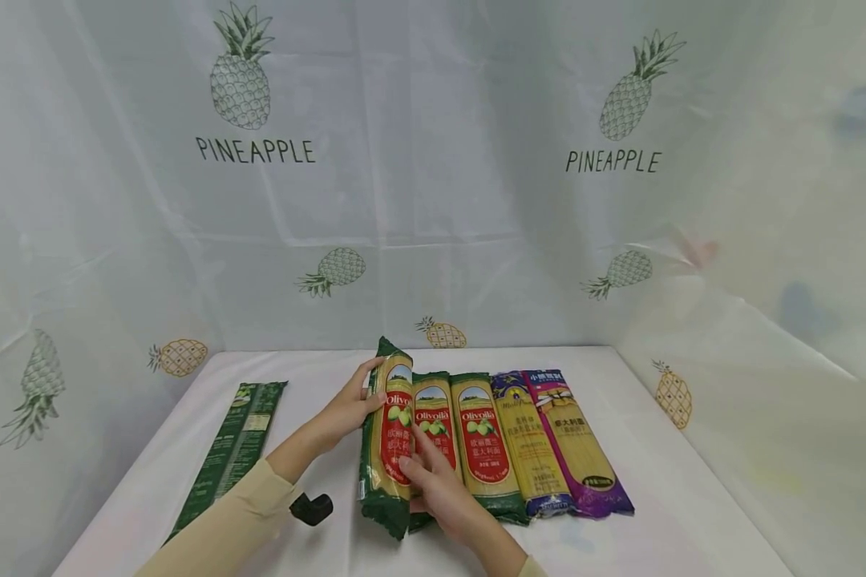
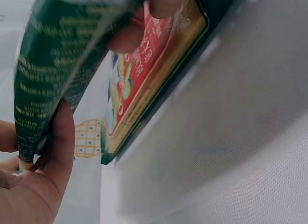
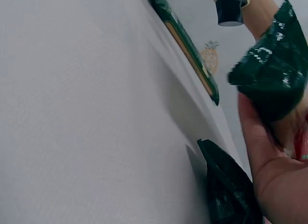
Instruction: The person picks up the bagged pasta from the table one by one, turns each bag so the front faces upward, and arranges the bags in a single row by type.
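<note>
A green-ended Olivoila spaghetti packet (image 1: 395,433) is held up off the table, tilted, its red label facing the head camera. My left hand (image 1: 346,409) grips its upper left side, with the thumb on the front. On the lower right side, my right hand (image 1: 440,489) holds the same packet near its bottom end. The left wrist view shows the packet's green printed back (image 2: 48,79) between the fingers. In the right wrist view the crimped green end (image 3: 274,65) sticks out above the right hand. Another Olivoila packet (image 1: 433,401) lies right behind, partly hidden.
Further right lie a third Olivoila packet (image 1: 485,433), a yellow-and-blue spaghetti packet (image 1: 534,445) and a purple one (image 1: 580,441), side by side. A green packet (image 1: 234,449) lies back side up at the left. Pineapple-print curtains (image 1: 433,200) surround the white table (image 1: 664,497).
</note>
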